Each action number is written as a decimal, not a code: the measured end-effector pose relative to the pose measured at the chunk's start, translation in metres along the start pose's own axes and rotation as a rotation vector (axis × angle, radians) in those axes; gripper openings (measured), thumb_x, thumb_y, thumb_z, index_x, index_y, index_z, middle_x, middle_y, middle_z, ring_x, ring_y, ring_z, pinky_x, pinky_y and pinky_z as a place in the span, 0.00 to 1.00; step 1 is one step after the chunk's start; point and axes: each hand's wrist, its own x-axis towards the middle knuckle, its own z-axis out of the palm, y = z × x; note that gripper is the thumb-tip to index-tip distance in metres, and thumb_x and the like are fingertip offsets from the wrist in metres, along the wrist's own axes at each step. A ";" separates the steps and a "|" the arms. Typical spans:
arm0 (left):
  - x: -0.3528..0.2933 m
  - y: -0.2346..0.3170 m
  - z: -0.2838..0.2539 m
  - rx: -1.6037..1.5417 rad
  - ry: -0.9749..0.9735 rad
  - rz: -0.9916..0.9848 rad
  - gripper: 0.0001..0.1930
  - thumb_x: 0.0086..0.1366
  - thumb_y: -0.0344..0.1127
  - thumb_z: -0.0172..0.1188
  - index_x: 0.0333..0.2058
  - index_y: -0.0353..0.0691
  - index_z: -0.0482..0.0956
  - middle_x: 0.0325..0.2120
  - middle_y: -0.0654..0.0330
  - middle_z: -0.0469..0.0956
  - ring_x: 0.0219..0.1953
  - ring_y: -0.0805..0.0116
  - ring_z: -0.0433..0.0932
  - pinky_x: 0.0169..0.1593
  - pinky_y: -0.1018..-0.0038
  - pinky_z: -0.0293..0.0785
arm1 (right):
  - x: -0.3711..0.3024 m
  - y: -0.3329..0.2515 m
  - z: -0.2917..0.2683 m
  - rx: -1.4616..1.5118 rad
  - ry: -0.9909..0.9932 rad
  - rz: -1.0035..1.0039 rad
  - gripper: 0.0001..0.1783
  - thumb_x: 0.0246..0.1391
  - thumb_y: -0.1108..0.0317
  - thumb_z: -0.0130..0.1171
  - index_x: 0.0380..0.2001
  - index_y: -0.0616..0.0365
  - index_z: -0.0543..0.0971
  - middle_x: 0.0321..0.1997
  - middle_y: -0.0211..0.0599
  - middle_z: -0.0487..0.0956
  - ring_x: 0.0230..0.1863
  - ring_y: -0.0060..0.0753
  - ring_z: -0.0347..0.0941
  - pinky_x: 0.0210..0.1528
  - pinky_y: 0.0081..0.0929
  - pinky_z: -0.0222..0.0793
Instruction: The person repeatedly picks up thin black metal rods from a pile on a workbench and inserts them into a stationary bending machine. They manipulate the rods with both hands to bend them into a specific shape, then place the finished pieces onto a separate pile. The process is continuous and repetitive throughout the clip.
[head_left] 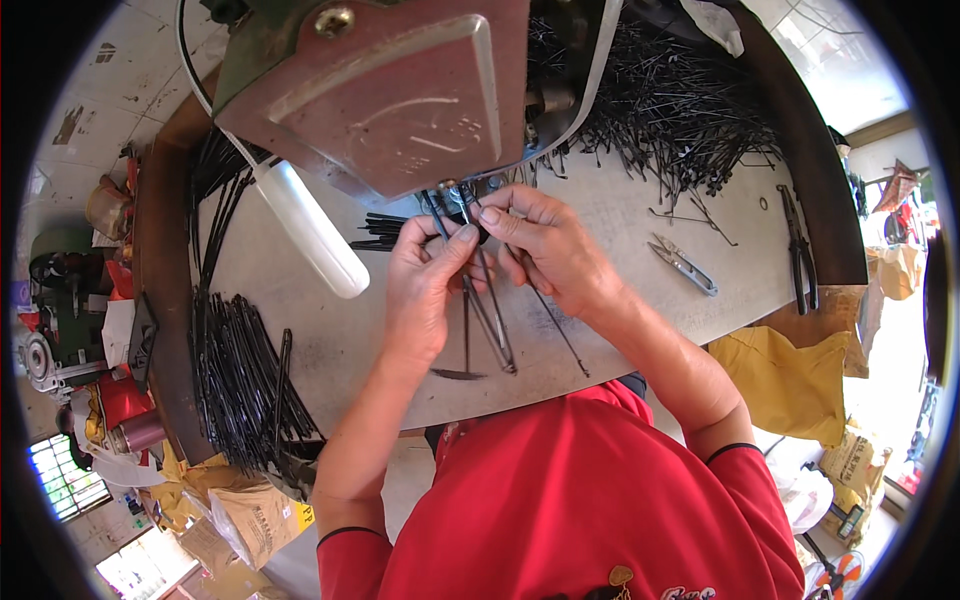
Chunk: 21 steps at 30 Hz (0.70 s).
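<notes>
At the machine head's lower edge, my left hand (424,285) pinches thin black cords (489,318) between thumb and fingers. They run from under the machine (390,95) down toward me and end in small knobs. Opposite it, my right hand (560,255) has thumb and forefinger closed on the upper end of a black cord, and another cord (560,330) trails below it toward the lower right. My fingers partly hide where the cords meet the machine. Just left of my left hand lies a small bundle of black strips (378,232).
Black strips (240,380) are stacked at the table's left. A tangled heap of thin black cords (660,100) covers the back right. Thread snips (684,265) and long-handled pliers (797,250) lie at right. A white tube-shaped lamp (312,230) hangs left of the machine. A raised brown rim (835,210) borders the table.
</notes>
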 end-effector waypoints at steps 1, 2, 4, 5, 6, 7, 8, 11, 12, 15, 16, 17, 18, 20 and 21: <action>-0.002 -0.003 0.003 -0.009 0.010 0.014 0.10 0.61 0.33 0.61 0.34 0.39 0.67 0.24 0.59 0.77 0.22 0.74 0.75 0.25 0.79 0.70 | -0.003 -0.001 0.003 -0.004 0.008 -0.010 0.11 0.62 0.64 0.51 0.37 0.60 0.75 0.15 0.28 0.69 0.12 0.13 0.60 0.10 0.14 0.48; -0.002 -0.004 0.006 -0.018 0.015 0.026 0.10 0.61 0.33 0.61 0.34 0.40 0.67 0.23 0.59 0.77 0.21 0.74 0.75 0.23 0.79 0.70 | -0.004 -0.001 0.005 -0.007 0.022 -0.021 0.10 0.62 0.64 0.50 0.37 0.60 0.74 0.14 0.27 0.68 0.12 0.13 0.60 0.10 0.14 0.48; -0.002 0.004 0.012 0.032 0.049 0.013 0.09 0.61 0.33 0.61 0.34 0.40 0.69 0.21 0.61 0.75 0.19 0.74 0.73 0.22 0.79 0.68 | -0.001 0.000 0.002 0.006 0.018 -0.016 0.10 0.62 0.65 0.50 0.36 0.60 0.74 0.15 0.26 0.69 0.13 0.13 0.61 0.10 0.14 0.49; -0.003 0.008 0.014 0.057 0.070 0.009 0.08 0.61 0.33 0.61 0.34 0.41 0.69 0.20 0.62 0.75 0.18 0.75 0.72 0.22 0.79 0.67 | -0.001 0.000 0.001 0.012 0.011 -0.013 0.10 0.62 0.65 0.50 0.36 0.60 0.74 0.16 0.26 0.69 0.13 0.14 0.62 0.10 0.14 0.49; -0.003 0.008 0.013 0.058 0.067 0.006 0.08 0.61 0.33 0.61 0.33 0.41 0.69 0.19 0.62 0.74 0.18 0.75 0.72 0.21 0.80 0.66 | -0.002 0.000 0.002 0.017 0.010 -0.009 0.10 0.62 0.65 0.49 0.36 0.60 0.74 0.16 0.26 0.69 0.13 0.14 0.62 0.10 0.14 0.50; -0.002 0.009 0.011 0.059 0.064 0.002 0.08 0.61 0.33 0.61 0.33 0.41 0.69 0.19 0.62 0.74 0.17 0.75 0.72 0.21 0.80 0.66 | -0.003 -0.001 0.003 0.023 0.010 -0.005 0.10 0.62 0.65 0.49 0.36 0.60 0.74 0.16 0.26 0.69 0.13 0.14 0.62 0.10 0.14 0.50; -0.002 0.010 0.009 0.061 0.061 -0.001 0.08 0.61 0.33 0.61 0.33 0.42 0.70 0.18 0.62 0.74 0.17 0.75 0.72 0.21 0.80 0.66 | -0.004 -0.002 0.005 0.028 0.009 -0.002 0.10 0.62 0.65 0.49 0.37 0.60 0.74 0.16 0.26 0.69 0.14 0.14 0.63 0.10 0.14 0.50; -0.002 0.010 0.009 0.055 0.068 0.007 0.10 0.60 0.33 0.62 0.33 0.41 0.68 0.18 0.60 0.75 0.17 0.74 0.73 0.21 0.80 0.67 | -0.004 -0.002 0.008 0.023 0.019 -0.023 0.10 0.62 0.65 0.49 0.36 0.60 0.74 0.16 0.27 0.69 0.14 0.13 0.62 0.10 0.14 0.50; -0.002 0.010 0.009 0.058 0.069 0.012 0.11 0.60 0.34 0.63 0.33 0.41 0.68 0.19 0.59 0.76 0.17 0.74 0.74 0.21 0.79 0.68 | -0.005 -0.003 0.008 0.009 0.022 -0.026 0.10 0.62 0.64 0.49 0.36 0.60 0.74 0.16 0.27 0.69 0.14 0.13 0.62 0.10 0.14 0.50; -0.006 0.016 0.015 0.056 0.073 0.014 0.11 0.59 0.33 0.62 0.34 0.41 0.67 0.19 0.59 0.75 0.19 0.73 0.74 0.22 0.79 0.68 | -0.005 -0.007 0.007 -0.019 0.020 -0.030 0.10 0.61 0.64 0.50 0.35 0.60 0.75 0.15 0.27 0.69 0.14 0.14 0.62 0.11 0.14 0.50; -0.008 0.019 0.016 0.065 0.071 0.024 0.11 0.59 0.32 0.62 0.34 0.41 0.67 0.19 0.59 0.75 0.19 0.73 0.74 0.22 0.78 0.68 | -0.005 -0.006 0.006 -0.022 0.007 -0.027 0.11 0.61 0.64 0.50 0.35 0.60 0.75 0.15 0.27 0.69 0.14 0.14 0.62 0.11 0.15 0.51; -0.012 0.022 0.017 0.072 0.063 0.030 0.11 0.59 0.32 0.62 0.34 0.40 0.67 0.19 0.59 0.74 0.20 0.72 0.75 0.22 0.78 0.68 | -0.005 -0.006 0.003 -0.026 0.001 -0.025 0.11 0.61 0.63 0.50 0.35 0.60 0.75 0.15 0.27 0.69 0.14 0.15 0.62 0.12 0.15 0.51; -0.015 0.022 0.020 0.074 0.044 0.028 0.11 0.59 0.31 0.61 0.34 0.40 0.67 0.19 0.59 0.74 0.20 0.72 0.75 0.22 0.78 0.68 | -0.009 -0.007 0.002 -0.049 0.002 -0.022 0.11 0.60 0.63 0.51 0.36 0.59 0.76 0.16 0.27 0.69 0.14 0.15 0.62 0.12 0.15 0.51; -0.025 0.023 0.024 0.100 0.101 0.054 0.10 0.60 0.30 0.60 0.34 0.40 0.66 0.19 0.60 0.73 0.18 0.72 0.73 0.21 0.78 0.67 | -0.016 -0.008 0.007 -0.101 0.010 -0.016 0.12 0.60 0.62 0.51 0.39 0.59 0.77 0.16 0.27 0.70 0.14 0.14 0.61 0.12 0.16 0.50; -0.029 0.023 0.022 0.117 0.110 0.060 0.10 0.60 0.30 0.60 0.34 0.40 0.66 0.18 0.61 0.72 0.18 0.72 0.72 0.21 0.78 0.67 | -0.019 -0.007 0.008 -0.095 -0.007 -0.030 0.12 0.59 0.61 0.52 0.39 0.58 0.77 0.15 0.27 0.69 0.14 0.15 0.60 0.13 0.16 0.51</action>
